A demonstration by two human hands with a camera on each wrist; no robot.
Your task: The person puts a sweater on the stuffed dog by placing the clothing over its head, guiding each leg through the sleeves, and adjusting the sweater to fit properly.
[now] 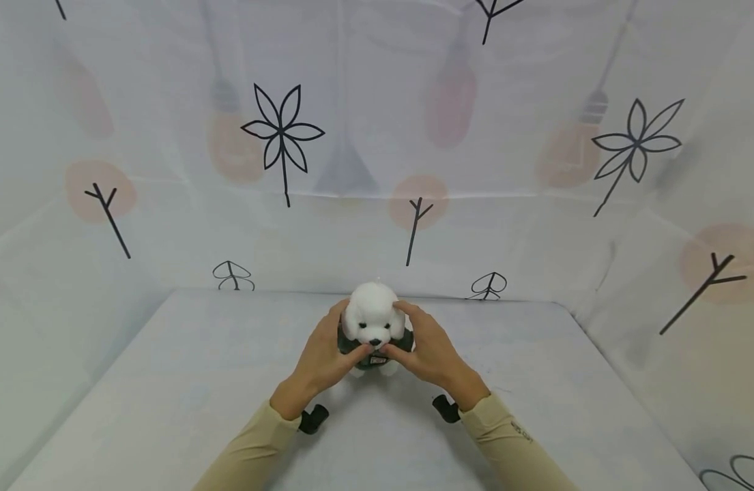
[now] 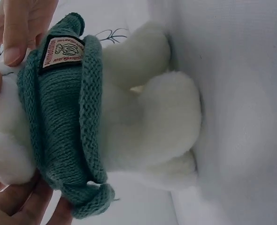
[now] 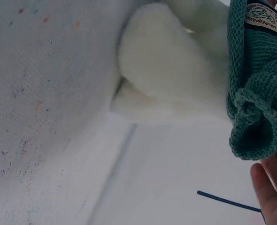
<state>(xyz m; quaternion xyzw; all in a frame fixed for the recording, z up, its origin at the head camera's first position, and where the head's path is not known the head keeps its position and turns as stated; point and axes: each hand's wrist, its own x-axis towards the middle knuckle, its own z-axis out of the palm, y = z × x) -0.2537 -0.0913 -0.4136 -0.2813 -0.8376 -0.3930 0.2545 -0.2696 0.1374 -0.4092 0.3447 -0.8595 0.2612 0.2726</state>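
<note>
A white plush dog in a green knitted sweater faces me near the table's back edge, its legs on the tabletop. My left hand grips one side of its head, thumb at the muzzle. On the other side my right hand mirrors it, fingers at the head and thumb close to the mouth. A patch with lettering shows on the sweater's chest in the left wrist view. In the right wrist view, the sweater's rolled sleeve hangs just beside my fingers.
The white-covered table spreads around the dog. A pale curtain printed with black leaf and twig drawings rises behind it and along both sides. Black wrist devices sit under both wrists.
</note>
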